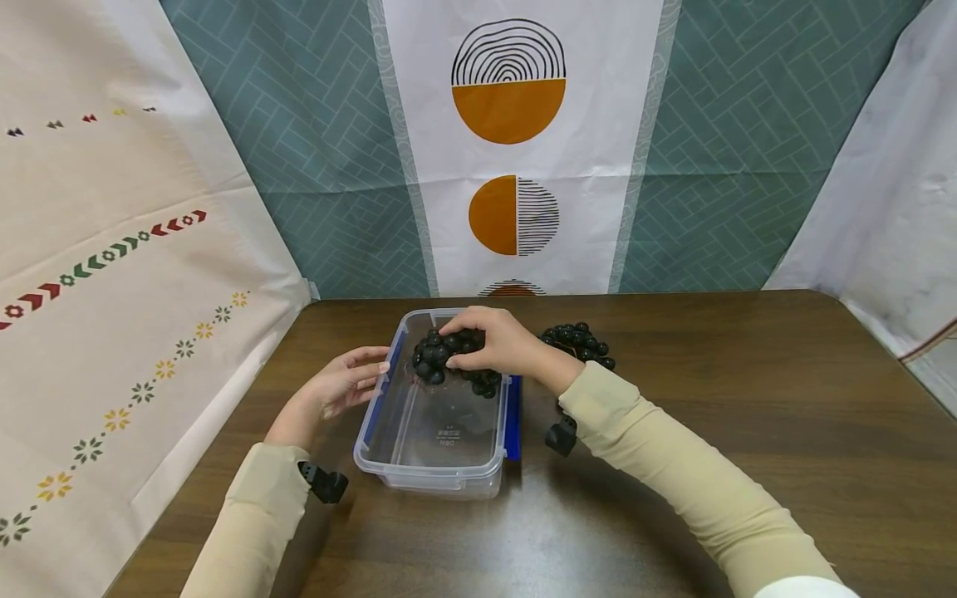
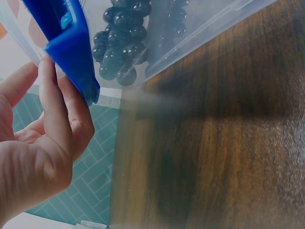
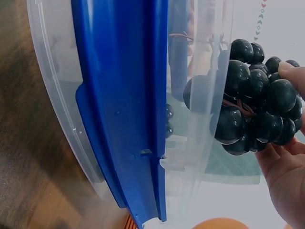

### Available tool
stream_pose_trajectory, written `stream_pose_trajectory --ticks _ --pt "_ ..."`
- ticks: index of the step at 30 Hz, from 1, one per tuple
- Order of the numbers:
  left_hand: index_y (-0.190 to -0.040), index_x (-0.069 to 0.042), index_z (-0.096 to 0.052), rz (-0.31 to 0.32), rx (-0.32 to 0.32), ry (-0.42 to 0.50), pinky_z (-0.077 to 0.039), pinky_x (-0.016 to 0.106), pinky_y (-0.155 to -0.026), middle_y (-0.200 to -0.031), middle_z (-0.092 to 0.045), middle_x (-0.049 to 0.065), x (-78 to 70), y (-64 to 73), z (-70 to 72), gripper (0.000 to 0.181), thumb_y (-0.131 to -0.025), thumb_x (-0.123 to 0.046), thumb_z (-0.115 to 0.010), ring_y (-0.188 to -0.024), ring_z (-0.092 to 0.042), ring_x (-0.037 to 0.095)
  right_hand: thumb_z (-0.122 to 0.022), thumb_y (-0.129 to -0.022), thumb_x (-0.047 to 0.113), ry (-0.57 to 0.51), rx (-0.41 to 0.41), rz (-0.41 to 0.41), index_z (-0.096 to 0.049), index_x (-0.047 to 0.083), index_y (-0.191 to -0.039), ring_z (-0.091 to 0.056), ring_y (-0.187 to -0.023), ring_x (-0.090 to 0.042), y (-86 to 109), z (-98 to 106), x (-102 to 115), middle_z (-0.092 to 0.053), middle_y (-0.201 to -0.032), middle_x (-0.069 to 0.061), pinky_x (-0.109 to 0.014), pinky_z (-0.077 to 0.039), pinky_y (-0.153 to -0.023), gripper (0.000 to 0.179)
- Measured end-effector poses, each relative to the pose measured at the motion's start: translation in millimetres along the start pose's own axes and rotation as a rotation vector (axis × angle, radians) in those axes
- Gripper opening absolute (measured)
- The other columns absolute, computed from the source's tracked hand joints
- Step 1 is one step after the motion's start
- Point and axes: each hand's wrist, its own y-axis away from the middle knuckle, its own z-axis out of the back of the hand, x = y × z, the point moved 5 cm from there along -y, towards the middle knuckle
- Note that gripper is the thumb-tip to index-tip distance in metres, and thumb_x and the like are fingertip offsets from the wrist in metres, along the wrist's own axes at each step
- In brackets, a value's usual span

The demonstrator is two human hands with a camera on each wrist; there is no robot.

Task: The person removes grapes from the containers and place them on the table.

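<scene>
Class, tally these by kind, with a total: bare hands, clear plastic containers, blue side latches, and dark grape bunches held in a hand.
Hands (left hand, right hand): 2
Clear plastic container: 1
Blue side latches: 2
Held dark grape bunch: 1
Total: 6

Pale-yellow sleeves (image 1: 691, 483), black wrist cameras (image 1: 325, 482)

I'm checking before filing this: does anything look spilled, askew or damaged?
Nothing stands out: the box sits upright, its blue side flap hangs down, and the right hand holds dark grapes; no spill shows.
</scene>
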Motion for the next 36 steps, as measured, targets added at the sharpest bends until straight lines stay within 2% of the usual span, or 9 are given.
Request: stream_pose_trajectory --ticks 5,15,22,36 --pt "-0.142 -0.002 -0.031 0.0 -0.001 0.004 -0.055 0.021 -0.073 -0.099 -0.063 -0.006 -0.5 0.2 -0.5 0.052 -0.097 -0.01 -0.054 -0.084 -0.064 0.005 -0.075 -0.081 0.016 -0.012 -0.011 -0.012 -0.067 0.007 -0.116 -0.057 -0.109 -0.023 2.3 5 1 -0.062 -0.119 -0.009 -0.037 -0.048 -0.094 0.037" --pt "-0.142 -0.003 -0.031 0.001 0.005 0.009 -0.056 0.022 -0.074 -0.104 -0.063 -0.002 -0.4 0.2 -0.4 0.052 -0.097 -0.01 -0.055 -0.087 -0.065 0.007 -0.076 -0.081 0.016 -0.013 -0.043 -0.008 -0.067 0.007 -0.115 -0.057 -0.108 -0.023 6.9 13 2 -0.063 -0.118 -0.008 -0.038 -0.049 -0.091 0.037" --pt "-0.14 -0.004 -0.033 -0.002 0.009 0.027 -0.056 0.022 -0.073 -0.101 -0.065 -0.002 0.0 0.1 -0.2 0.05 -0.096 -0.01 -0.055 -0.085 -0.065 0.007 -0.077 -0.08 0.016 -0.006 -0.075 0.0 -0.068 0.006 -0.115 -0.058 -0.106 -0.023 9.4 20 5 -0.064 -0.118 -0.009 -0.035 -0.051 -0.082 0.037" --pt "-0.142 -0.003 -0.031 -0.009 0.016 0.02 -0.056 0.022 -0.074 -0.106 -0.063 0.0 1.1 -1.1 2.1 0.051 -0.097 -0.01 -0.055 -0.088 -0.065 0.008 -0.077 -0.079 0.015 0.006 -0.116 0.01 -0.068 0.007 -0.115 -0.058 -0.103 -0.022 15.7 30 8 -0.064 -0.118 -0.009 -0.036 -0.051 -0.079 0.038"
